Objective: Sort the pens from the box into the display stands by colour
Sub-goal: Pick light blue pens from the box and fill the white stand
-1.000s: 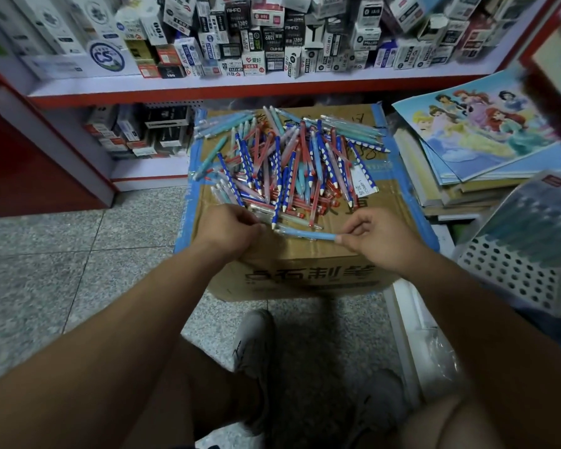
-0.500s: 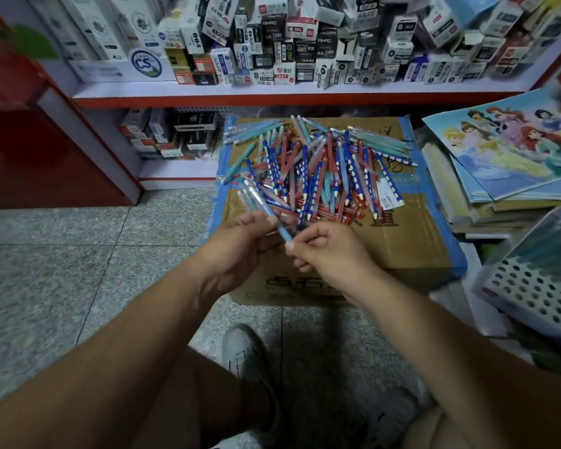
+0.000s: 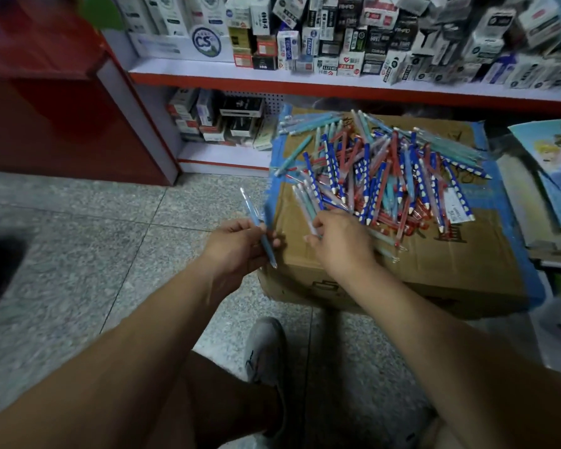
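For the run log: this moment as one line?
left hand: grips light blue pen | right hand: at near edge of pen pile, grasp unclear | pen pile: on cardboard box

Blue, red, teal pens (image 3: 379,176) heaped on box (image 3: 434,254)

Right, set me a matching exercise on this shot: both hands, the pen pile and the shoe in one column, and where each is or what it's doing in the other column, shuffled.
Column one
1. left hand
2. right hand
3. pile of pens
4. shoe

Column two
A. lies on top of the cardboard box
B. grips a light blue pen, off the box's left edge
C. on the tiled floor, in front of the box
D. fingers at the near edge of the pile

Pairs: 1-B, 2-D, 3-A, 4-C
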{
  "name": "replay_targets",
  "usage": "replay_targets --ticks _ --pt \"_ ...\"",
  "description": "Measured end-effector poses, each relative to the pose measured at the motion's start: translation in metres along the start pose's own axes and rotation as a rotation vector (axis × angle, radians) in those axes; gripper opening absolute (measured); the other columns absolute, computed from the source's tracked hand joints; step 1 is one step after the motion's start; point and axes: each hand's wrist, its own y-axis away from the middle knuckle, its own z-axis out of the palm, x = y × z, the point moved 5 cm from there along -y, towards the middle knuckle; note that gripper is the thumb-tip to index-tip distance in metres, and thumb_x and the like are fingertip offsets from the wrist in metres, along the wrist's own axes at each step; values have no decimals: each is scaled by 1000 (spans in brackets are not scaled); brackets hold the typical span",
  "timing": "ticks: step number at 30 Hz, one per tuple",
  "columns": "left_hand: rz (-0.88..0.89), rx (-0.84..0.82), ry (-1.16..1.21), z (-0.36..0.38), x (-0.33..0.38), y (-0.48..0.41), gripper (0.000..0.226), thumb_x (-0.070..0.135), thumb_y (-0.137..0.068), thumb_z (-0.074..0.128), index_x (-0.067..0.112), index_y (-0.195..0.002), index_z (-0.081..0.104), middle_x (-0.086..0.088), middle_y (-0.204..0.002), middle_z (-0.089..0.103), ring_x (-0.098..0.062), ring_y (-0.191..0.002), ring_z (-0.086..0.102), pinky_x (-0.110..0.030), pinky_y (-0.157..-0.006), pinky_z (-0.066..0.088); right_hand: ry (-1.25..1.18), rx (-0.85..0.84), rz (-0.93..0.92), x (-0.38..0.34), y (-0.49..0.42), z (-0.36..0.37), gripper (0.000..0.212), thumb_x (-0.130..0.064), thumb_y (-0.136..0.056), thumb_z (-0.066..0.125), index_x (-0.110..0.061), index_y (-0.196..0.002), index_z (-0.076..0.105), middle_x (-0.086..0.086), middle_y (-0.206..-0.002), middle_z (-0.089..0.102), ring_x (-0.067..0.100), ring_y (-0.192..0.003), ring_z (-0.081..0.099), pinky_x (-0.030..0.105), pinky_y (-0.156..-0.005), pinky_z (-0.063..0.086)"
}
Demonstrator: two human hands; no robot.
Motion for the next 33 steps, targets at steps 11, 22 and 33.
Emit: replay_targets --ticks 11,22,33 --pt "-24 -65 -13 3 0 -5 9 1 -96 58 10 -94 57 -24 -104 73 -32 -93 72 -36 -68 61 171 -53 164 -4 1 6 24 -35 -91 68 -11 -89 69 6 -86 64 27 -81 62 29 -63 46" --pt "49 -134 47 13 5 -6 29 -2 -90 64 -6 -118 56 -22 -93 72 -31 -78 72 -39 -69 63 -446 -82 188 -11 20 5 19 -41 -82 76 -24 -75 69 -10 -68 66 6 -62 60 25 -57 44" --pt "-31 -138 53 8 7 -10 7 -4 -91 60 -3 -93 67 -17 -88 71 -25 -73 72 -36 -64 63 -328 -12 55 -5 13 -2 15 -38 -89 71 -24 -84 72 -12 -75 64 1 -66 57 21 -58 43"
